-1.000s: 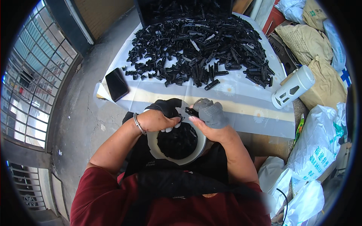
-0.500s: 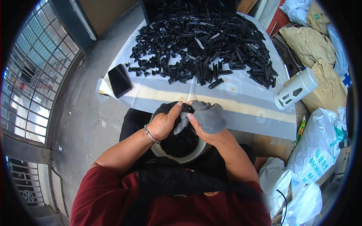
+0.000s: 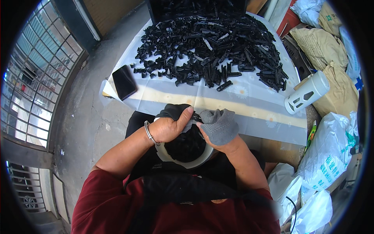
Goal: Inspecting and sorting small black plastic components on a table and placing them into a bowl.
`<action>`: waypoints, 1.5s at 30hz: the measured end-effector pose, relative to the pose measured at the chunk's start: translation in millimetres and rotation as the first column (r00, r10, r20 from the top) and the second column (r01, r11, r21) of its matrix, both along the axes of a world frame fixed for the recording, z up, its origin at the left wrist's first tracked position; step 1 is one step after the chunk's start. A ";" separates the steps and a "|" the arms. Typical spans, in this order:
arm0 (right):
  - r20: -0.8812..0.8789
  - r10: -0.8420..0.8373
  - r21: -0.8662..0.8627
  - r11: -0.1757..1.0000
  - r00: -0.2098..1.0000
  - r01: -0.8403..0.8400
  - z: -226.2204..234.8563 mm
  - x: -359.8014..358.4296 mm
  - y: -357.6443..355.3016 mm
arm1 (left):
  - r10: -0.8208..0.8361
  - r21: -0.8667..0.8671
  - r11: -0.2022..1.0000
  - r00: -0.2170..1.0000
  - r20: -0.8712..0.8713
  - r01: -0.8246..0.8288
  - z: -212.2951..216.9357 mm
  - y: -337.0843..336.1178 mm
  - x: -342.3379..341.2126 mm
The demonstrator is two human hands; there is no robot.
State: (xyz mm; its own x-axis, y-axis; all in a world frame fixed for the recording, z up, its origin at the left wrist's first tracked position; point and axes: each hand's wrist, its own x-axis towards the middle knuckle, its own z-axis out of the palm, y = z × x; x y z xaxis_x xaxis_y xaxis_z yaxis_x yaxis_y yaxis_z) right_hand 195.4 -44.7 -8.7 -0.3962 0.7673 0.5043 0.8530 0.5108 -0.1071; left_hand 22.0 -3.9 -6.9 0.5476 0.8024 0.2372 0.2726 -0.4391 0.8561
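Both of my hands meet above a pale bowl (image 3: 190, 163) in my lap, which is heaped with black plastic parts (image 3: 183, 147). My left hand (image 3: 174, 124), in a dark grey glove with the thumb bare, is closed on a small black plastic part (image 3: 196, 117). My right hand (image 3: 218, 126), in a grey dotted glove with a bare thumb, pinches the same piece from the other side. The fingers hide most of it, so its exact shape cannot be made out. Behind the hands, many loose black plastic parts (image 3: 210, 50) lie spread over the table.
The table (image 3: 253, 105) wears a whitish flowered cover. A black phone (image 3: 124, 82) lies at its left edge and a white cylinder with cut-outs (image 3: 307, 93) at its right. Plastic bags (image 3: 325, 156) and brown sacks (image 3: 331, 93) crowd the right side. A barred window (image 3: 37, 74) stands left.
My hands have drawn slightly apart above the bowl, the right one shifting a little to the right and down. The black part between them is turned and less visible.
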 end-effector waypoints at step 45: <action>-0.390 0.033 -0.165 0.981 0.920 -0.105 -6.7 9.4 23.7 | 0.241 0.272 0.952 0.889 -0.389 -0.139 -8.6 50.5 -6.5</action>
